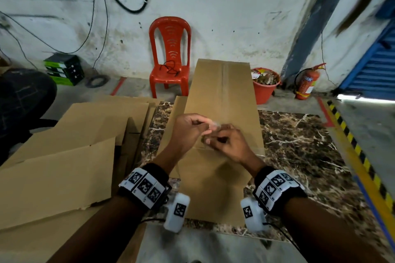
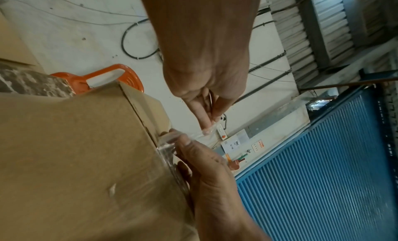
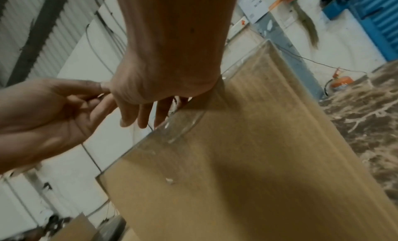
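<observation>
A tall brown cardboard box (image 1: 222,96) stands on the marble table (image 1: 299,145). Both hands meet at the near top edge of the cardboard box (image 2: 75,151). My left hand (image 1: 210,126) pinches the free end of a strip of clear tape (image 2: 193,135) between thumb and fingers (image 2: 204,118). My right hand (image 1: 210,140) holds the same clear tape (image 3: 185,127) with curled fingers right at the edge of the box (image 3: 237,159), where the tape is stuck down. In the right wrist view the left hand (image 3: 103,94) sits left of the right hand (image 3: 146,120).
Flattened cardboard sheets (image 1: 64,156) are stacked on the left of the table. Behind it stand a red plastic chair (image 1: 170,57), an orange bucket (image 1: 266,85) and a fire extinguisher (image 1: 305,83). A blue shutter (image 1: 374,70) is at the right, a green-black box (image 1: 64,68) on the floor.
</observation>
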A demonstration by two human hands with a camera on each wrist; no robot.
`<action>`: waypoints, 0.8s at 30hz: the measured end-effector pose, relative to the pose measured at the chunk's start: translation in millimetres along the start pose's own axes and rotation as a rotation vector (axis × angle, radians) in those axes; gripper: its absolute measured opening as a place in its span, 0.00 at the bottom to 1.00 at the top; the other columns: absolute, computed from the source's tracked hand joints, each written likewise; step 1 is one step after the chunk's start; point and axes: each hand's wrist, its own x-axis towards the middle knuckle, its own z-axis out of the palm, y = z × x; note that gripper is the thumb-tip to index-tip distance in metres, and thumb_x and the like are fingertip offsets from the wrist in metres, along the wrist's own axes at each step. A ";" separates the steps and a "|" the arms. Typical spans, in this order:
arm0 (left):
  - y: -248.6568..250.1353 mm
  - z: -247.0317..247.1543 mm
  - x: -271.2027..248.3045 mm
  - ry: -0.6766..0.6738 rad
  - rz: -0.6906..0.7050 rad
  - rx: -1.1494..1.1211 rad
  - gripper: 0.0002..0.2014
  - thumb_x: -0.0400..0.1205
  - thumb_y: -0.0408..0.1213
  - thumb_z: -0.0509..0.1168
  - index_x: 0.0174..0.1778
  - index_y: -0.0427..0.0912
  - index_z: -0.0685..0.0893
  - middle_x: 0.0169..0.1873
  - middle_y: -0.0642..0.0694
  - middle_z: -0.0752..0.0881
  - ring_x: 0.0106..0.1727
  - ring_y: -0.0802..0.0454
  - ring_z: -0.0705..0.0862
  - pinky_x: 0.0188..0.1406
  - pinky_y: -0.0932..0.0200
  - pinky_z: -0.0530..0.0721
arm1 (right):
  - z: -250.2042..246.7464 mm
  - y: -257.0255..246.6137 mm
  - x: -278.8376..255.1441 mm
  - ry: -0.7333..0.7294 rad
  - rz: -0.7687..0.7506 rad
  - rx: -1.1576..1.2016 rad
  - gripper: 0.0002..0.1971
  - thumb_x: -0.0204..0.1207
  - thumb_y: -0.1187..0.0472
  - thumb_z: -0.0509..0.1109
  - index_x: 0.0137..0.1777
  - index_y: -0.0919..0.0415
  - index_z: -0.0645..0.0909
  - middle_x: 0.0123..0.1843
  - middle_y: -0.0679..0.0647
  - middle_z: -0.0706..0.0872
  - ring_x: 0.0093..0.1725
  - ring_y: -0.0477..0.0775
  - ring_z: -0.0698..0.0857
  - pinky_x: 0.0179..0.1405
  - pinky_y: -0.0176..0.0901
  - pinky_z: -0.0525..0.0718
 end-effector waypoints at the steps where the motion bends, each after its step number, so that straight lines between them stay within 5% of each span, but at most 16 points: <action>1: 2.0 0.0 0.4 -0.034 -0.017 -0.011 0.11 0.76 0.17 0.69 0.37 0.37 0.89 0.35 0.39 0.92 0.41 0.44 0.91 0.44 0.57 0.90 | -1.7 -1.9 0.9 -0.013 0.023 0.070 0.11 0.72 0.51 0.80 0.51 0.55 0.92 0.47 0.41 0.87 0.53 0.54 0.83 0.58 0.53 0.82; 4: 0.8 -18.4 14.6 -0.136 -0.011 0.133 0.06 0.77 0.24 0.70 0.46 0.36 0.90 0.43 0.40 0.92 0.47 0.43 0.91 0.49 0.55 0.90 | -1.5 -4.9 2.9 -0.030 -0.005 0.245 0.02 0.75 0.61 0.77 0.42 0.55 0.92 0.39 0.46 0.90 0.40 0.46 0.87 0.44 0.42 0.83; 7: -13.6 -40.0 37.4 -0.031 0.178 0.600 0.12 0.76 0.31 0.68 0.54 0.39 0.89 0.49 0.45 0.91 0.49 0.52 0.89 0.53 0.60 0.85 | -4.4 -6.1 5.1 0.007 0.151 0.456 0.06 0.80 0.69 0.72 0.45 0.66 0.90 0.40 0.51 0.92 0.35 0.36 0.87 0.39 0.28 0.79; 9: -29.5 -39.7 33.9 -0.059 0.238 0.744 0.14 0.77 0.29 0.65 0.59 0.34 0.86 0.54 0.39 0.89 0.53 0.47 0.87 0.54 0.65 0.79 | -3.8 -4.7 5.3 0.023 0.203 0.545 0.05 0.80 0.69 0.71 0.47 0.70 0.88 0.40 0.56 0.92 0.37 0.44 0.89 0.41 0.32 0.82; 12: -63.9 -33.3 16.9 -0.228 0.319 0.939 0.20 0.76 0.33 0.59 0.62 0.33 0.85 0.63 0.38 0.84 0.66 0.42 0.81 0.67 0.54 0.77 | -3.9 -6.0 6.5 0.101 0.257 0.599 0.05 0.81 0.70 0.69 0.46 0.67 0.86 0.36 0.56 0.90 0.35 0.49 0.88 0.44 0.42 0.85; 17: -70.8 -28.7 15.6 -0.132 0.358 0.943 0.20 0.74 0.26 0.63 0.62 0.39 0.87 0.65 0.43 0.84 0.67 0.46 0.80 0.69 0.58 0.74 | -34.4 1.1 3.1 0.608 0.472 1.265 0.08 0.86 0.68 0.61 0.45 0.60 0.77 0.26 0.49 0.77 0.25 0.47 0.78 0.35 0.48 0.89; 20: -72.9 -27.6 13.8 -0.149 0.382 0.972 0.19 0.76 0.33 0.60 0.60 0.41 0.88 0.64 0.42 0.83 0.66 0.44 0.80 0.66 0.56 0.76 | -26.7 0.9 -4.8 0.641 0.392 0.929 0.09 0.84 0.67 0.65 0.43 0.55 0.79 0.30 0.46 0.79 0.26 0.45 0.76 0.24 0.38 0.78; 24: -75.9 -30.7 18.1 -0.176 0.386 1.013 0.24 0.75 0.45 0.55 0.61 0.42 0.89 0.64 0.43 0.83 0.65 0.44 0.80 0.64 0.51 0.81 | -27.1 7.9 -20.8 0.469 0.131 0.116 0.08 0.78 0.61 0.69 0.55 0.54 0.86 0.48 0.46 0.87 0.41 0.48 0.85 0.40 0.45 0.85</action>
